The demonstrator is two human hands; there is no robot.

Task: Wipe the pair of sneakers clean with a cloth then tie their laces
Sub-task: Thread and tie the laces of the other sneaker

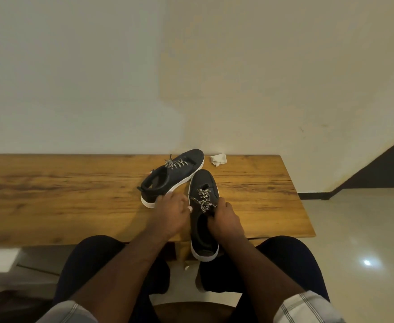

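Head view, catalogue of items, task's things first:

Near sneaker [204, 213]: black upper, white sole, toe pointing away from the person, heel overhanging the near edge of the table [74, 201]. Laces [203, 199], black-and-white patterned, threaded through the eyelets; no finished bow can be made out.

Right hand [226, 217]: at the sneaker's collar, fingers curled, grip closed on the lace ends at the tongue.

Left hand [171, 210]: just left of the same sneaker, fingers loosely spread, holding nothing that shows; it lies near the heel of the far sneaker [172, 176].

Far sneaker: lies angled on the table, toe toward the wall; laces bunched near the tongue, whether tied cannot be told.

Cloth [218, 159]: white, crumpled, set down at the table's far edge, apart from both hands.

Step in hand, judged: with the cloth put aside, lace-tying on the near sneaker. Next move calls for the left hand to take one lace end so the two can be crossed and pulled snug
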